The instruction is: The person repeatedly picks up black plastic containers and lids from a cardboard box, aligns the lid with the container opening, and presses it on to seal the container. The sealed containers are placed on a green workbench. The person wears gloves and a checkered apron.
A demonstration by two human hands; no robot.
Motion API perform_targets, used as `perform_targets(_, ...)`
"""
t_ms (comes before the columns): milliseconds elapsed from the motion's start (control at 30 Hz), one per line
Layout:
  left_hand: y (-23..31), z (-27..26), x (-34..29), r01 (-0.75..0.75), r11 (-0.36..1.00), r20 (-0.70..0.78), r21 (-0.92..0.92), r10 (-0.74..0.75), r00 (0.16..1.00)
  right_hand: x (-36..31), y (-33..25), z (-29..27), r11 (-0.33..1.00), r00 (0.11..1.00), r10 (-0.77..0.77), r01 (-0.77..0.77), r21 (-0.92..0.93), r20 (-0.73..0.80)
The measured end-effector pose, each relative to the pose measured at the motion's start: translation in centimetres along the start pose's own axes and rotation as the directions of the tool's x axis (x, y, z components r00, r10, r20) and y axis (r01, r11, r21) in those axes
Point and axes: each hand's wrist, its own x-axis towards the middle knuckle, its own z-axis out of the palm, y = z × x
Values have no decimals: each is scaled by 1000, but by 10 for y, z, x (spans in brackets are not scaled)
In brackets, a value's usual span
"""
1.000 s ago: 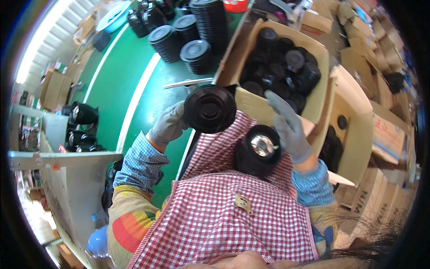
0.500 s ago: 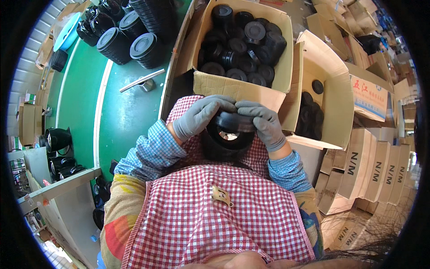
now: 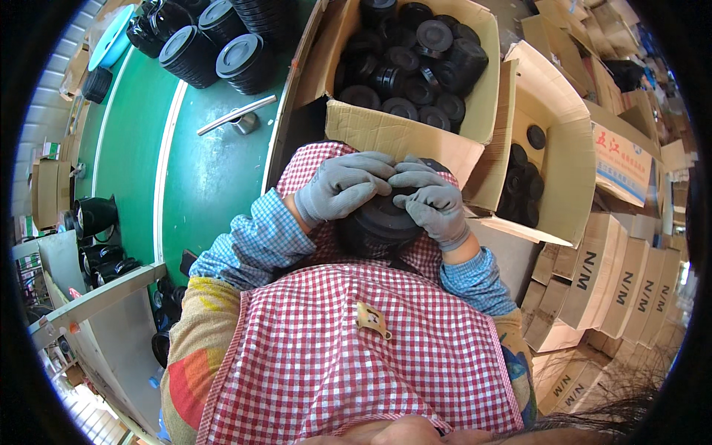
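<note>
In my lap, against the red checked apron (image 3: 326, 334), sits a dark, round, hollow body (image 3: 348, 248). A black round lid (image 3: 382, 220) lies over its top. My gloved left hand (image 3: 345, 185) curls over the lid's far left edge. From the right, my gloved right hand (image 3: 434, 204) grips the same rim, thumb on the upper face and fingers bent round the far side. Both hands are closed, their fingertips nearly meeting at the far edge. The lid covers the body's opening, and the fingers hide part of the rim.
Beyond my hands, a cardboard box (image 3: 400, 130) holds many black round parts. To its right, another open carton (image 3: 556, 111) contains smaller black discs. On the green table (image 3: 208, 174) at left are a metal cup (image 3: 245, 123) with a rod across it and stacked black lids (image 3: 241, 58). Cartons (image 3: 593, 274) stand at right.
The lid was tilted up, with the body's bright opening showing beneath it. Now it lies flatter and covers that opening. My fingers have drawn closer together, and the view has shifted slightly.
</note>
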Motion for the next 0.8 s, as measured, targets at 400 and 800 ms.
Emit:
perform_targets(400, 19, 7, 2, 76, 996, -30, 44, -75, 997, -6, 4, 0, 983, 989, 145, -143, 116, -12)
perform_targets(800, 5, -8, -12, 140, 934, 2, 328, -149, 989, -18, -26, 20, 856, 999, 44, -34, -516, 7)
